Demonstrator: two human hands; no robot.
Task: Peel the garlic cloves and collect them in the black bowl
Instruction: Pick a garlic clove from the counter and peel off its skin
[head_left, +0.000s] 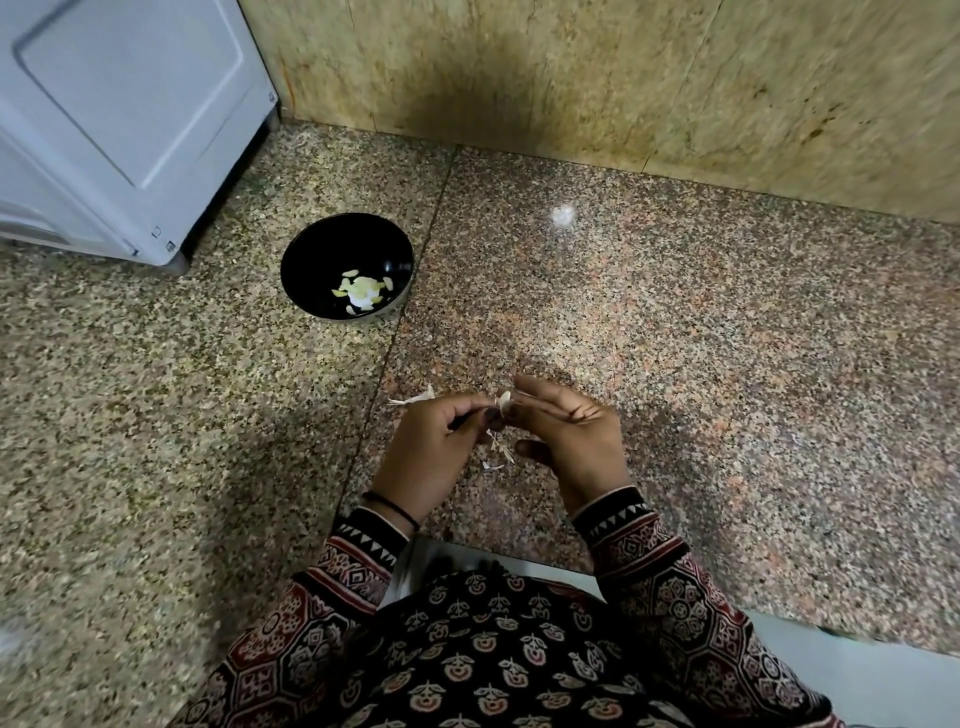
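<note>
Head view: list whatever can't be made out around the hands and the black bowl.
- Garlic clove: mostly covered by the fingers of left hand and right hand; peeled or not, unclear.
- Peeled cloves in the black bowl: too small to count.
- White appliance: cut off by the left edge.

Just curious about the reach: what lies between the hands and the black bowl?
Head view: bare speckled counter crossed by a seam; one peel scrap beside the left hand.
</note>
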